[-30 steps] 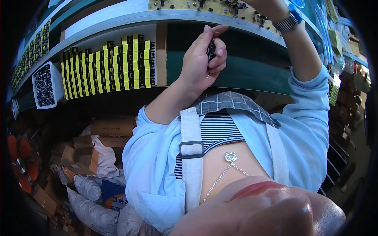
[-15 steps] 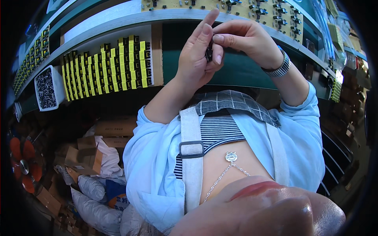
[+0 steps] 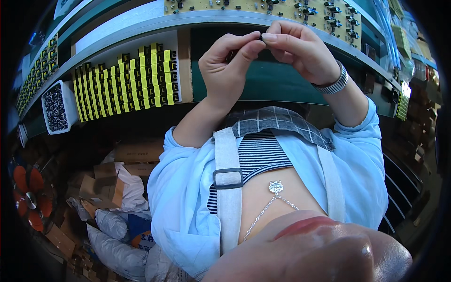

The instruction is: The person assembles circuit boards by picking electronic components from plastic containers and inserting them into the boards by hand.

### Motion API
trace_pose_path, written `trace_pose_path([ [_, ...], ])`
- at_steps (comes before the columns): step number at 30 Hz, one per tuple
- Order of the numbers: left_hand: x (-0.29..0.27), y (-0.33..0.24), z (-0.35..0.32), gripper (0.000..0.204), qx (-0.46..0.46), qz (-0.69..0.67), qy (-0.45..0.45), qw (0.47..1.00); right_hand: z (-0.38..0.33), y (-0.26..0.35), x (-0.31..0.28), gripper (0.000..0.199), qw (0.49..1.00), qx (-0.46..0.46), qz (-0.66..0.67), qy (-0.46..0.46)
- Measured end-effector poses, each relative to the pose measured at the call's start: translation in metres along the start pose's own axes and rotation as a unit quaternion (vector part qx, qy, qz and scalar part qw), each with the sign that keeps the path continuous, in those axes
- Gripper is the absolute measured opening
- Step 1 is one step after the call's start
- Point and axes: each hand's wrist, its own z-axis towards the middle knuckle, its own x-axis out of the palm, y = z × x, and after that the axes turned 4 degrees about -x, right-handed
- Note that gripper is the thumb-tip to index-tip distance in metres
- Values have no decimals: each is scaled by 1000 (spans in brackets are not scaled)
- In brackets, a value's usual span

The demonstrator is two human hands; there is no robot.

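1. Where the left rim bends inward, a fan [image 3: 31, 200] with orange blades stands low, and well above it lies a group of yellow-and-black parts [image 3: 38, 77].
2. Next comes a white tub [image 3: 71, 104], filled with small dark, shiny pieces [image 3: 55, 109].
3. Below it and to the right, on the dim floor, are an open cardboard box [image 3: 104, 188] and stuffed grey bags [image 3: 115, 254].
4. Above these, upright rows of yellow-and-black blocks [image 3: 127, 82] stand side by side, with a brown cardboard strip [image 3: 185, 66] along their right edge.
5. The left hand [image 3: 225, 66] is raised over the green bench [image 3: 282, 87], thumb and forefinger pinching a tiny dark piece [image 3: 261, 38]; a dark patch shows inside its curled palm, too hidden to identify.
6. That piece sits right where the two hands meet, just below a metal rail; it is too small to tell its kind.
7. The right hand [image 3: 300, 51] has its thumb and forefinger brought close at the same spot; I cannot tell whether they grip the piece or only touch it. A striped-band watch [image 3: 337, 79] circles its wrist.
8. Beyond the rail, a tan circuit board [image 3: 284, 10] carries many small components.
9. Farther right are long blue tubes [image 3: 389, 37].
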Motion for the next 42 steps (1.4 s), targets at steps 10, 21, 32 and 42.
trace_pose_path([
  [10, 2, -11, 7, 31, -350, -255, 1, 901, 12, 17, -5, 23, 638, -451, -624, -15],
  [21, 1, -14, 8, 31, -405, -286, -1, 868, 104, 64, -67, 20, 786, -241, -555, -128],
  [32, -9, -3, 7, 39, -385, -269, 70, 880, 119, 71, -64, 23, 704, -210, -672, -93],
  [42, 1, -3, 6, 45, -289, -270, 81, 915, 65, 84, -30, 18, 752, -202, -615, -126],
])
